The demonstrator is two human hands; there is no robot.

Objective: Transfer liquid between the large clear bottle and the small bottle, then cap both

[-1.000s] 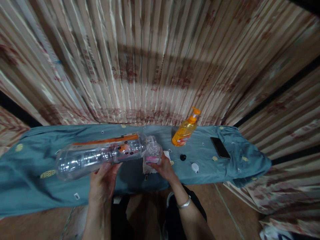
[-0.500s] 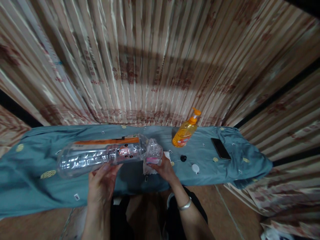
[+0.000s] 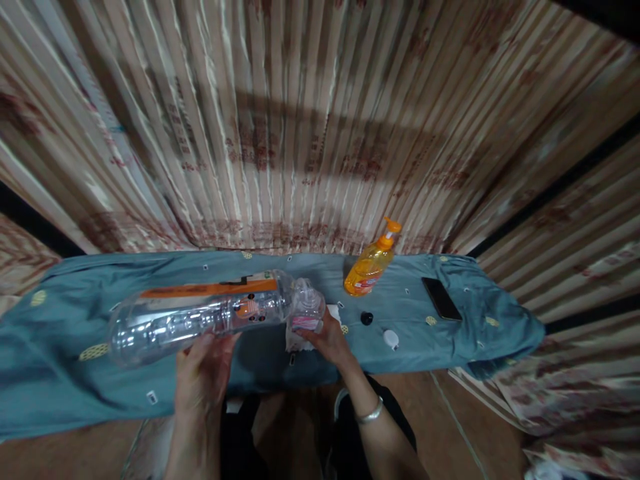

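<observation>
While the left hand [image 3: 205, 370] grips a large clear bottle [image 3: 185, 327] from below, tipped on its side, the right hand [image 3: 327, 339] grips a small clear bottle [image 3: 306, 308] against its neck, above the cloth-covered worktop [image 3: 425, 350], left of an orange pump bottle [image 3: 367, 270].

Orange pump bottle [image 3: 369, 269], probably a dark phone [image 3: 441, 299], teal cloth [image 3: 425, 350] beneath, pleated curtain [image 3: 300, 133] behind

Dim, uneven illumination; a broad shadow band crosses the curtain [image 3: 295, 190] at upper centre. Glare streaks the large clear bottle [image 3: 195, 327], left of centre. Wide-angle stretching marks the edges; fine detail is soft.
</observation>
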